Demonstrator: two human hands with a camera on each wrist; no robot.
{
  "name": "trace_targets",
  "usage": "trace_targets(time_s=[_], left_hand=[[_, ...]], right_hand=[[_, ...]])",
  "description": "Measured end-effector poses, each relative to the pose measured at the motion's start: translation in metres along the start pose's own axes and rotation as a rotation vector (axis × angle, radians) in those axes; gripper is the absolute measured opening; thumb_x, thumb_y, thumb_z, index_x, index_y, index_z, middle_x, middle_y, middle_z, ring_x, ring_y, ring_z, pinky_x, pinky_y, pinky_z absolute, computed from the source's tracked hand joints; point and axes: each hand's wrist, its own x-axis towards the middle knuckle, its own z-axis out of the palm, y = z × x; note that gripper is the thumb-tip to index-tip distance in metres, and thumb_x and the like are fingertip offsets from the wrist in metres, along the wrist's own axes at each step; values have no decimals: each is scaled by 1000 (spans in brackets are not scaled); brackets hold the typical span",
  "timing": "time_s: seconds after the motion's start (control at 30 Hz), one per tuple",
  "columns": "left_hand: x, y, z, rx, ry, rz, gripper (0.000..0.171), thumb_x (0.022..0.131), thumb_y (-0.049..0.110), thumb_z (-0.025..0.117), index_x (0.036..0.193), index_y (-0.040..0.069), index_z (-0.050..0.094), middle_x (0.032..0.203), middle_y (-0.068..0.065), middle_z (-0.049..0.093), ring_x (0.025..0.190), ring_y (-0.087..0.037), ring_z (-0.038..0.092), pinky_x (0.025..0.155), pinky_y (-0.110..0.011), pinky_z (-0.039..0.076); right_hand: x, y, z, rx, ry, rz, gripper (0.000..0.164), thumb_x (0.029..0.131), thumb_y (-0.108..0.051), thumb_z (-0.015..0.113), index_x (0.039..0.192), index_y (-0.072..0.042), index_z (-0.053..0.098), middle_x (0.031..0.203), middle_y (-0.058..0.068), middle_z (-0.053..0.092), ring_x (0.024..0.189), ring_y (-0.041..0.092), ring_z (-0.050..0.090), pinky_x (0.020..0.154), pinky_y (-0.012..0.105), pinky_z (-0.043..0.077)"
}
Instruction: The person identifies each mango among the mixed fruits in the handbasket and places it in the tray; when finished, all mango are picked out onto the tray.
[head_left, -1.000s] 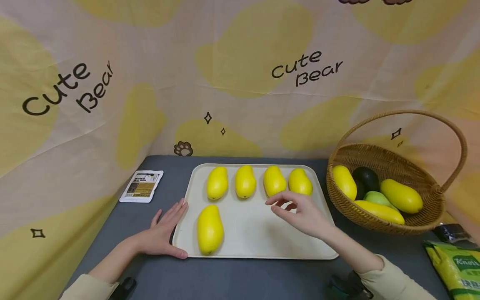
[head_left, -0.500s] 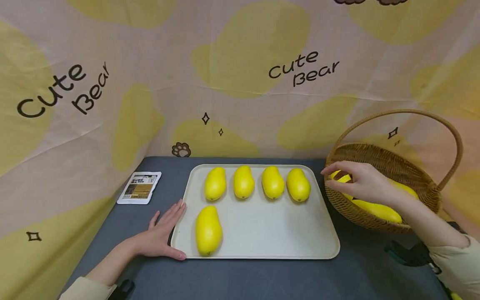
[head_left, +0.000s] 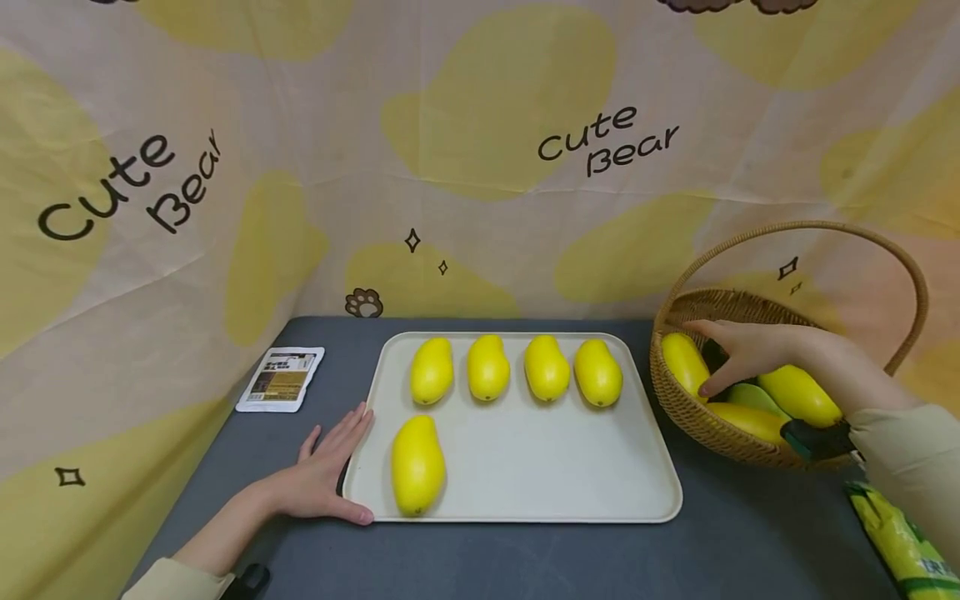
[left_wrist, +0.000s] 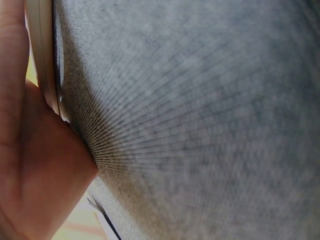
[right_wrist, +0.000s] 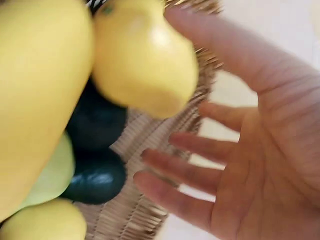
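At the tray's left edge my left hand (head_left: 322, 475) rests with spread fingers, its thumb by the front corner. The beige tray (head_left: 555, 467) carries a back row of several yellow mangoes (head_left: 489, 367) and one mango (head_left: 417, 465) at front left. Over the wicker basket (head_left: 686, 417) my right hand (head_left: 757, 346) reaches in, fingers apart, around the leftmost mango (head_left: 684, 364). In the right wrist view its thumb (right_wrist: 215, 35) lies against or very near that mango; whether they touch I cannot tell. Dark avocados (right_wrist: 95, 175), a green fruit (right_wrist: 52, 172) and other mangoes share the basket.
A white packet (head_left: 281, 379) lies on the grey table at the left. The basket's tall handle (head_left: 917, 292) arches over its opening. A green and yellow bag (head_left: 900, 533) lies at the right edge. A patterned cloth (head_left: 480, 167) hangs behind the table.
My right hand has moved right from above the tray to the basket and down among the fruit, by the leftmost mango. The left hand stays on the tray's edge.
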Motion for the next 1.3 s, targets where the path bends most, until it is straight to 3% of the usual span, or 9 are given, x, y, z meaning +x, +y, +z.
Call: trace_targets(time_s=[0.1, 0.27, 0.47, 1.03, 1.3], left_hand=[[0, 0, 0, -1, -6, -8, 127, 69, 64, 76, 156, 6, 6, 163, -16, -3, 146, -41, 0, 101, -69, -11], [1, 0, 0, -3, -18, -20, 127, 69, 65, 75, 157, 7, 5, 163, -15, -4, 146, -41, 0, 102, -69, -11], [-1, 2, -1, -11, -12, 2, 125, 70, 62, 77, 156, 5, 6, 162, -18, -4, 145, -43, 0, 100, -71, -11], [1, -2, 1, 6, -7, -18, 127, 68, 66, 76, 157, 7, 6, 163, -16, -3, 146, -42, 1, 102, -69, -11], [0, 0, 0, -1, -2, 3, 126, 70, 63, 77, 156, 6, 6, 162, -17, -3, 145, -43, 0, 101, -70, -11]], right_hand=[[5, 4, 3, 32, -42, -5, 110, 77, -37, 81, 150, 7, 11, 148, 41, 13, 134, 60, 15, 99, 72, 25], [12, 7, 9, 54, -50, -7, 117, 75, -35, 82, 152, 2, 3, 150, 39, 6, 135, 59, 10, 99, 73, 24], [16, 8, 13, 46, -55, -24, 116, 73, -32, 83, 151, 4, 5, 150, 37, 7, 136, 56, 14, 100, 68, 27], [18, 9, 14, 30, -19, -57, 113, 71, -33, 84, 149, 7, 13, 149, 37, 15, 135, 53, 21, 100, 64, 30], [9, 8, 11, -5, 50, -77, 109, 72, -38, 84, 148, 4, 19, 145, 34, 26, 127, 46, 37, 94, 56, 40]])
